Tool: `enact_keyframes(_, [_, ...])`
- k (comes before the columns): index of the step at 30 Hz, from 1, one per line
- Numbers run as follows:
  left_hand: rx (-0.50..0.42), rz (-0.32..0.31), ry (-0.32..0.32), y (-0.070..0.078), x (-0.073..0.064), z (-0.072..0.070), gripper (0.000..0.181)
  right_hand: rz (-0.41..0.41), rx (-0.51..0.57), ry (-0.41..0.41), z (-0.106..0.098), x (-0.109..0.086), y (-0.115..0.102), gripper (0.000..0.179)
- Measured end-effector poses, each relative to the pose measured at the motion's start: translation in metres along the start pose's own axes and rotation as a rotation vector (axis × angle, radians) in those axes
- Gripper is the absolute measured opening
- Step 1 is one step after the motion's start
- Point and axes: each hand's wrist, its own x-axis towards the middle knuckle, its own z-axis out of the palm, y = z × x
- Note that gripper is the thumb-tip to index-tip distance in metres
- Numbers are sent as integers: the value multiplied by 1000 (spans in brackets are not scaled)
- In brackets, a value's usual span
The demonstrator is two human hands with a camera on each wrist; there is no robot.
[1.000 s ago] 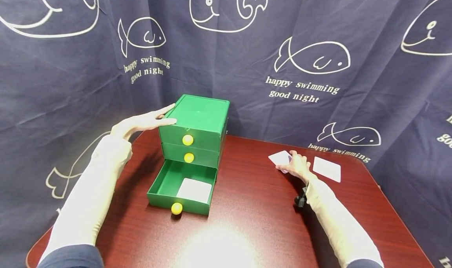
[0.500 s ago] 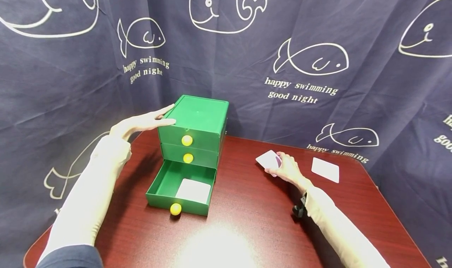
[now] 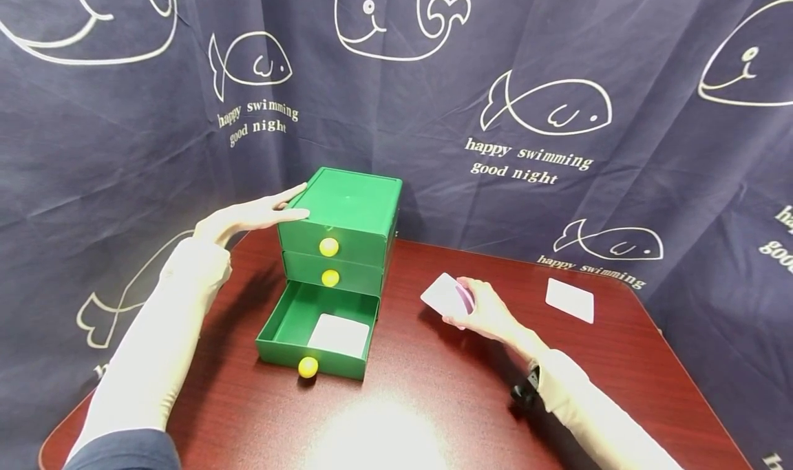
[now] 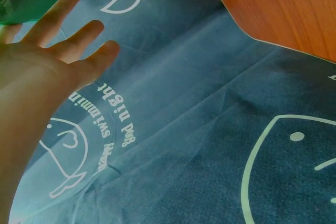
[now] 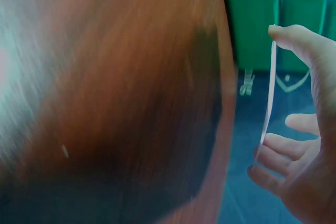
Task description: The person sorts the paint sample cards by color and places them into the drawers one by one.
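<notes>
Between thumb and fingers, my right hand (image 3: 492,313) pinches a white card (image 3: 445,296) by its edges, lifted over the table. The right wrist view shows that card (image 5: 271,93) edge-on and slightly bowed. My left hand (image 3: 254,214) rests with straight fingers on the left top edge of a green drawer cabinet (image 3: 350,198); in the left wrist view its fingers (image 4: 86,38) are spread against the green side. The cabinet's bottom drawer (image 3: 291,318) is pulled out, and a white card (image 3: 339,334) lies in its front right part. The upper two drawers are closed.
Another white card (image 3: 570,300) lies at the table's back right. Yellow round knobs (image 3: 308,367) stick out from the drawer fronts. A dark blue curtain (image 3: 434,112) with white fish drawings hangs behind the reddish-brown table (image 3: 471,401).
My right hand has carried its card leftward off the table, from near the back right toward the cabinet. My left hand, the cabinet and the other cards have stayed put.
</notes>
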Motion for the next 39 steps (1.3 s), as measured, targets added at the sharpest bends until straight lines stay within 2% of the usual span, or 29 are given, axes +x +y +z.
enact_keyframes(7, [35, -6, 8, 3, -1, -3, 78, -89, 69, -13, 3, -13, -28, 79])
enact_keyframes(14, [16, -1, 0, 2, 0, -2, 79, -132, 64, -56, 8, -20, -51, 83])
enact_keyframes(21, [1, -3, -1, 1, 0, 0, 76, -196, 78, -113, 12, -22, -72, 84])
enact_keyframes(27, [28, -16, 2, 2, -1, -1, 76, -262, 126, -138, 15, -20, -86, 80])
enact_keyframes(32, [15, -17, -4, 2, 1, -1, 78, -310, 163, -136, 17, -20, -101, 76])
enact_keyframes(36, [-11, -24, -6, 0, 2, -2, 78, -386, 236, -160, 19, -13, -118, 69])
enact_keyframes(39, [-6, -20, -9, 0, 2, -3, 79, -497, 249, -180, 22, -3, -126, 63])
